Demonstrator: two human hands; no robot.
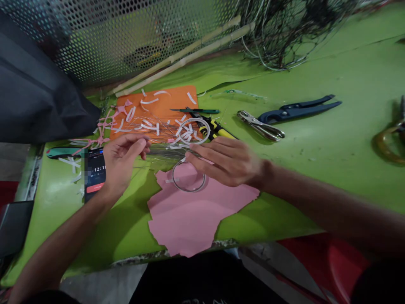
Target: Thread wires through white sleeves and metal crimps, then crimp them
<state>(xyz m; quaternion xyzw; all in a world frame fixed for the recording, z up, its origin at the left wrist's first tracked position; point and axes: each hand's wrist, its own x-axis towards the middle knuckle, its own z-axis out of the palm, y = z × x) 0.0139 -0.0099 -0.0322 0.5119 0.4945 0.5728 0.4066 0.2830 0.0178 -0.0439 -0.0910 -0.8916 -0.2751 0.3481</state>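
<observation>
My right hand (221, 160) is closed, thumb and fingers pinched where two wire rings meet. The upper ring (209, 134) looks whitish and wrapped; the lower ring (174, 182) is thinner and hangs over the pink paper (186, 215). Whether the rings are joined is hidden by the fingers. My left hand (123, 160) is raised above a phone (95, 169), its thumb and fingertips pressed together. Anything between those fingertips is too small to make out. Thin loose wires (161, 152) lie between my hands.
Behind lies an orange sheet (177, 95) with white strips and yellow-black pliers (221, 128). Further right are a hole punch (259, 126) and blue-handled cutters (300, 109). Cut pink scraps (101, 126) lie left; bamboo sticks (183, 57) and dark netting (284, 38) are at the back.
</observation>
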